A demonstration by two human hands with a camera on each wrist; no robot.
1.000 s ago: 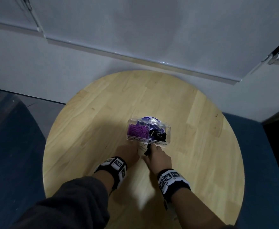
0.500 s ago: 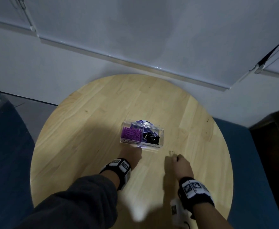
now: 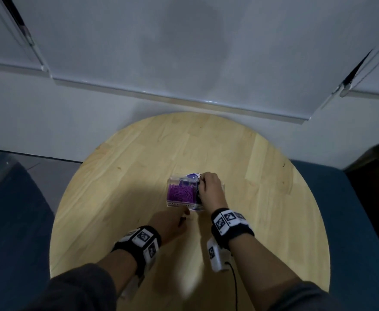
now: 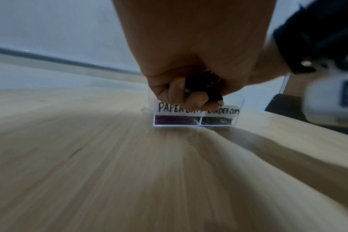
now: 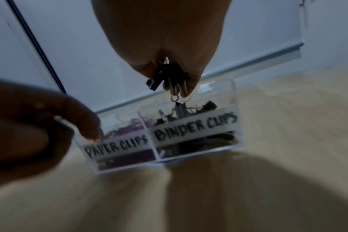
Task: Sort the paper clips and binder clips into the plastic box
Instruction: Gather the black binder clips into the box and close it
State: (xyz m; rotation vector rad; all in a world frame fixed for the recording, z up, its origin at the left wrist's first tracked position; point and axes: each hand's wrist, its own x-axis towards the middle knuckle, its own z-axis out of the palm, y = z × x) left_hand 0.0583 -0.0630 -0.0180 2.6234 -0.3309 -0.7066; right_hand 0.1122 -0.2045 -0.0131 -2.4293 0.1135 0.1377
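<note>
Right wrist view: right hand [image 5: 165,51] pinches binder clips [image 5: 165,78]; release only directly above the box [image 5: 197,135] compartment below.

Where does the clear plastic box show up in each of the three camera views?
Head: the box sits mid-table, its right half under the right hand.
Left wrist: centre-right, partly behind the left hand, which grips a black clip.
Right wrist: centre, below the fingers holding binder clips.
Shared landmark: purple paper clips in its left compartment; the wrist views also show the handwritten labels.
</note>
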